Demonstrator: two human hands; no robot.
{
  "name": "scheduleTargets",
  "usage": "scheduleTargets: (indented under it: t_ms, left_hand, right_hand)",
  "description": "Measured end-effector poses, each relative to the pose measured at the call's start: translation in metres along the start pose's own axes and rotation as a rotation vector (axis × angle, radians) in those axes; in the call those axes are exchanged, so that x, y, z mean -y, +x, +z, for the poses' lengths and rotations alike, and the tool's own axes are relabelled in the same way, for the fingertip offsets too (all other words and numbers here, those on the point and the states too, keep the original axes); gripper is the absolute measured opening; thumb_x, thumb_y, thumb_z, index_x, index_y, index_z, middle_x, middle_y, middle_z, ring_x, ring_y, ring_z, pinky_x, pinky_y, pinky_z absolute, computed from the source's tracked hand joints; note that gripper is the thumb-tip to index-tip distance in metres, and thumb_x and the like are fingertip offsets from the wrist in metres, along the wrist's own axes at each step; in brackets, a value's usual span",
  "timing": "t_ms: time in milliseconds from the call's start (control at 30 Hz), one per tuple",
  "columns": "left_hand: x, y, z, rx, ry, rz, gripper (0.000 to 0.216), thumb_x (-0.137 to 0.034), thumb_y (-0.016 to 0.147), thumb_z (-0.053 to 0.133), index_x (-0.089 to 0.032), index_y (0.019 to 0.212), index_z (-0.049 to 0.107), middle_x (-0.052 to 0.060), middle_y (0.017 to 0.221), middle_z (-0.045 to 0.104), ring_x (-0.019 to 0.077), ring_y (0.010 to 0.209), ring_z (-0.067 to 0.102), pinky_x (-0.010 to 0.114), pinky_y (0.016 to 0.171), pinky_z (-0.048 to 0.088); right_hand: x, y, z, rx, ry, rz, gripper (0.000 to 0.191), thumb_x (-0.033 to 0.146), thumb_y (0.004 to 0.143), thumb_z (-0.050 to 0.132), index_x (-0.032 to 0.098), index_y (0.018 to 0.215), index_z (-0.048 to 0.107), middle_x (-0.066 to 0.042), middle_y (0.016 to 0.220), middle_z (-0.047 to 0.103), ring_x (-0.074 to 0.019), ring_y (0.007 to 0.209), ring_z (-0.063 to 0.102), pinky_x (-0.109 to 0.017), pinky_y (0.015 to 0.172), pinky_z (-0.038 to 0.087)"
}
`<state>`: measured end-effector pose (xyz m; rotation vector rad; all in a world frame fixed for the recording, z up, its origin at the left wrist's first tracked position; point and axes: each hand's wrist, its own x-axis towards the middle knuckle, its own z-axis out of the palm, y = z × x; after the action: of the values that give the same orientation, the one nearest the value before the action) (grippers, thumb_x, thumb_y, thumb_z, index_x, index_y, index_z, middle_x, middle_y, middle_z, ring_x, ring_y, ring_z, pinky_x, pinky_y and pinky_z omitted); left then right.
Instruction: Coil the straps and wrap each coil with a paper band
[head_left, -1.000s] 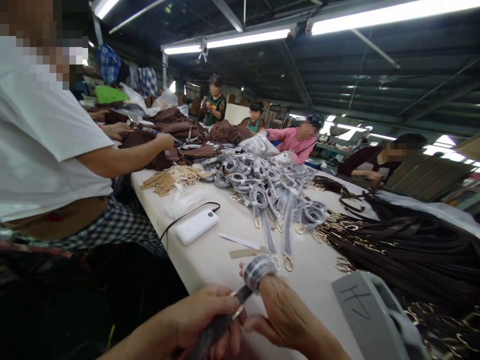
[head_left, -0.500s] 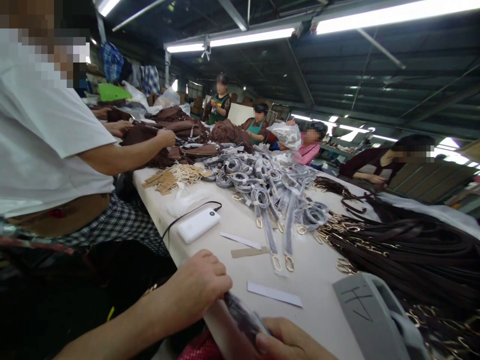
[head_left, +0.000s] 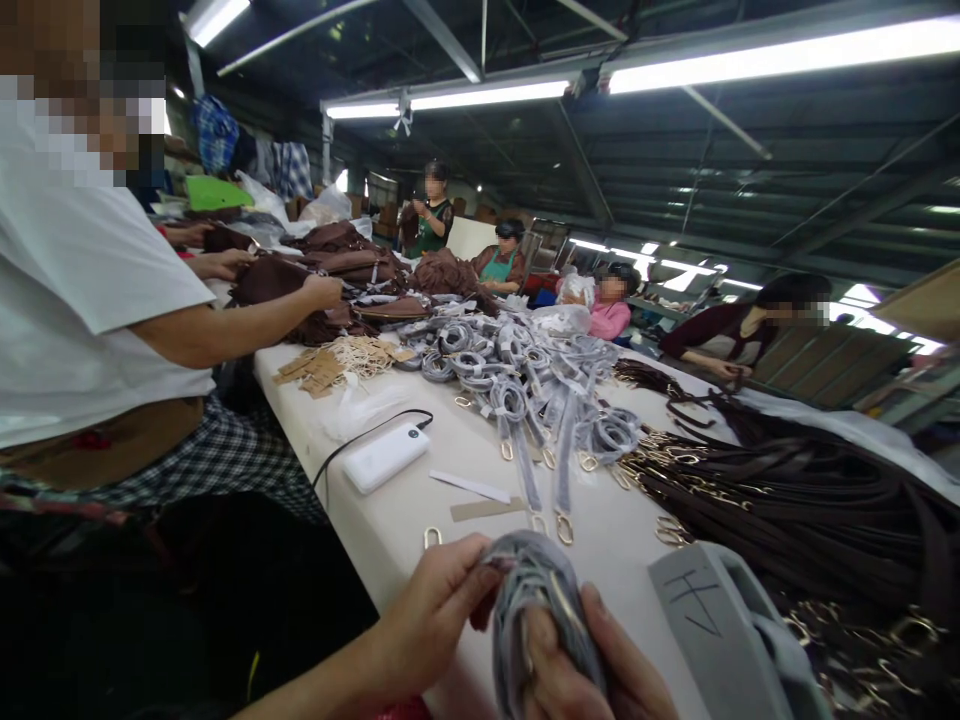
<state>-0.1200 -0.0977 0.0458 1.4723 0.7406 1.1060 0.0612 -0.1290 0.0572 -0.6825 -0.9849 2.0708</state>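
Observation:
A strap rolled into a coil (head_left: 536,555), wrapped in greyish clear film, is between my two hands above the table's near edge. My left hand (head_left: 435,610) pinches the coil's left side. My right hand (head_left: 592,665) grips it from the right, some fingers inside the loop. A gold oval ring (head_left: 433,537) shows just beyond my left hand; whether it belongs to this strap I cannot tell. Similar film-wrapped coils (head_left: 510,400) lie heaped farther up the table, a few with straight ends and gold clasps toward me.
A grey tape dispenser (head_left: 697,610) with a black mark stands at right, by a pile of dark brown straps (head_left: 810,490). A white power bank (head_left: 386,458), paper strips (head_left: 469,486) and cardboard tags (head_left: 319,368) lie at left. A co-worker's arm (head_left: 247,325) reaches over brown bags.
The wrapped strap, earlier stretched between my hands, is now a coil. My left hand has come nearer my right, and the coil is higher. The view has shifted slightly.

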Motion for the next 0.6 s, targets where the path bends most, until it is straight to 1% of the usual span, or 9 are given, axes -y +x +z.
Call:
scheduleTargets:
  t_ms: [33, 100, 167, 233, 333, 400, 500, 600]
  left_hand:
    - [-0.003, 0.004, 0.005, -0.018, -0.116, -0.05, 0.04, -0.052, 0.094, 0.05, -0.016, 0.083, 0.063, 0.001, 0.076, 0.059, 0.0152, 0.072, 0.052, 0.025, 0.067, 0.042]
    - [-0.008, 0.01, 0.014, -0.054, -0.312, -0.146, 0.038, -0.053, 0.088, 0.059, -0.015, 0.087, 0.065, 0.0, 0.069, 0.058, 0.0137, 0.065, 0.05, 0.023, 0.06, 0.039]
    - [-0.011, 0.014, 0.02, -0.081, -0.454, -0.245, 0.037, -0.052, 0.084, 0.064, -0.015, 0.087, 0.066, -0.003, 0.058, 0.053, 0.01, 0.051, 0.042, 0.021, 0.05, 0.03]
    - [-0.011, 0.018, 0.025, -0.122, -0.572, -0.306, 0.033, -0.047, 0.078, 0.07, -0.015, 0.084, 0.067, -0.006, 0.051, 0.047, 0.0077, 0.045, 0.035, 0.02, 0.046, 0.024]
    - [-0.008, 0.023, 0.028, -0.19, -0.702, -0.321, 0.03, -0.038, 0.067, 0.079, -0.013, 0.08, 0.068, -0.007, 0.049, 0.044, 0.0089, 0.049, 0.043, 0.019, 0.051, 0.032]
    - [-0.006, 0.025, 0.027, -0.194, -0.753, -0.339, 0.028, -0.033, 0.066, 0.079, -0.014, 0.082, 0.068, -0.009, 0.047, 0.04, 0.0091, 0.047, 0.044, 0.02, 0.052, 0.034]
    - [-0.006, 0.025, 0.024, -0.164, -0.815, -0.341, 0.02, -0.022, 0.066, 0.069, -0.014, 0.085, 0.067, -0.01, 0.046, 0.035, 0.008, 0.041, 0.04, 0.02, 0.048, 0.032]
    - [-0.008, 0.024, 0.022, -0.094, -0.864, -0.304, 0.028, -0.017, 0.063, 0.059, -0.013, 0.09, 0.065, -0.008, 0.051, 0.042, 0.0095, 0.042, 0.047, 0.022, 0.05, 0.037]
  right_hand:
    - [-0.002, 0.006, 0.002, -0.005, 0.035, -0.055, 0.057, 0.073, 0.087, 0.046, 0.018, 0.082, 0.063, 0.01, 0.042, 0.032, -0.0087, 0.035, 0.034, -0.025, 0.048, 0.045]
    - [-0.003, 0.017, 0.006, -0.022, 0.076, -0.194, 0.056, 0.071, 0.088, 0.047, 0.018, 0.083, 0.063, 0.009, 0.043, 0.033, -0.0095, 0.037, 0.039, -0.024, 0.048, 0.044]
    - [0.0, 0.026, 0.009, -0.051, 0.074, -0.333, 0.052, 0.067, 0.089, 0.048, 0.018, 0.084, 0.065, 0.007, 0.046, 0.037, -0.0115, 0.043, 0.047, -0.023, 0.047, 0.043]
    - [0.005, 0.033, 0.011, -0.088, 0.061, -0.45, 0.048, 0.063, 0.091, 0.05, 0.019, 0.085, 0.067, 0.005, 0.049, 0.042, -0.0115, 0.045, 0.049, -0.021, 0.044, 0.041]
    - [0.008, 0.041, 0.013, -0.106, 0.027, -0.511, 0.042, 0.056, 0.093, 0.052, 0.018, 0.086, 0.068, 0.004, 0.053, 0.05, -0.0082, 0.041, 0.046, -0.017, 0.039, 0.034]
    - [0.005, 0.045, 0.013, -0.104, -0.002, -0.541, 0.04, 0.053, 0.094, 0.052, 0.017, 0.087, 0.068, 0.003, 0.054, 0.054, -0.0068, 0.038, 0.046, -0.017, 0.037, 0.032]
    - [-0.002, 0.051, 0.01, -0.092, -0.048, -0.613, 0.038, 0.05, 0.096, 0.051, 0.017, 0.088, 0.068, 0.002, 0.054, 0.056, -0.0065, 0.035, 0.046, -0.017, 0.037, 0.032]
    - [-0.006, 0.055, 0.006, -0.075, -0.088, -0.655, 0.04, 0.051, 0.095, 0.052, 0.016, 0.084, 0.067, 0.002, 0.054, 0.055, -0.0074, 0.035, 0.044, -0.018, 0.035, 0.03]
